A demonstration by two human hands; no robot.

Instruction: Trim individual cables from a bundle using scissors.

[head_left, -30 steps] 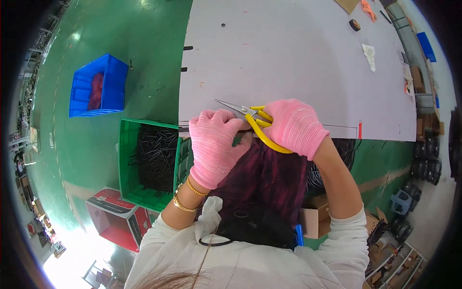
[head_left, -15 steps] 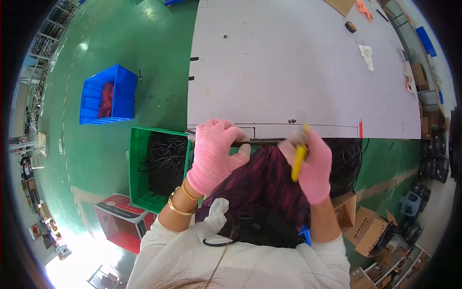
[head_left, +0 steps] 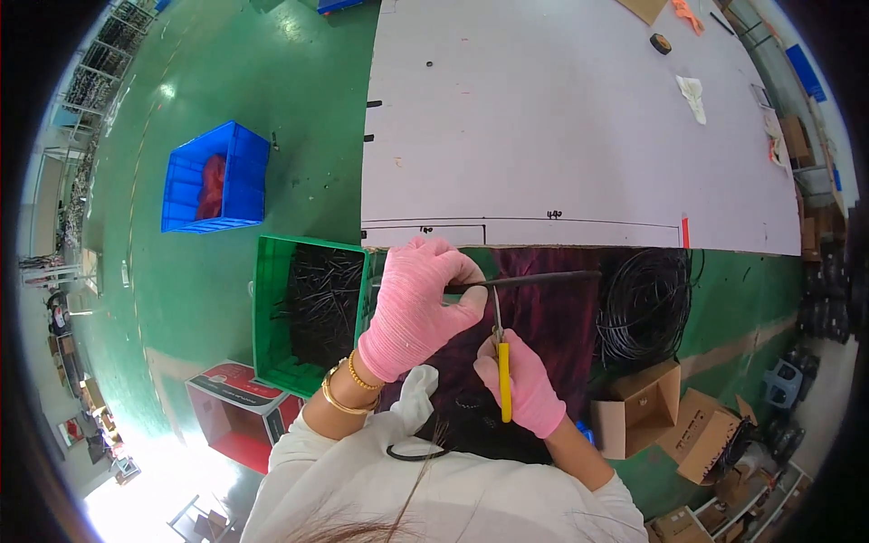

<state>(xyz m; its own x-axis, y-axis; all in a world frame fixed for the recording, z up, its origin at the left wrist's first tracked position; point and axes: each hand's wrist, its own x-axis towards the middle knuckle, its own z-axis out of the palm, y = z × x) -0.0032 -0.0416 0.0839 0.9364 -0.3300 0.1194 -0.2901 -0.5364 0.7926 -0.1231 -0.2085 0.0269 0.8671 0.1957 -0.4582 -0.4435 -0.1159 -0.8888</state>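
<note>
My left hand (head_left: 412,312), in a pink glove, is closed around a thin black tube (head_left: 557,278). The tube runs to the right just in front of the table's near edge, over my lap. Below it, my right hand (head_left: 525,380), also gloved in pink, grips yellow-handled scissors (head_left: 504,385). Their blades point up and meet the tube just right of my left fingertips; whether they have cut into it I cannot tell. Part of the tube is hidden behind my left hand.
A white table (head_left: 543,136) with drawn marking lines lies ahead. At the left stands a green crate (head_left: 269,317) holding many short black pieces, with a blue crate (head_left: 172,195) beyond. On the right are a black coil (head_left: 638,312) and an open cardboard box (head_left: 656,403).
My right hand has come down and left from the table edge, bringing the scissors blades up to the tube. My left hand has shifted slightly right, still holding the tube.
</note>
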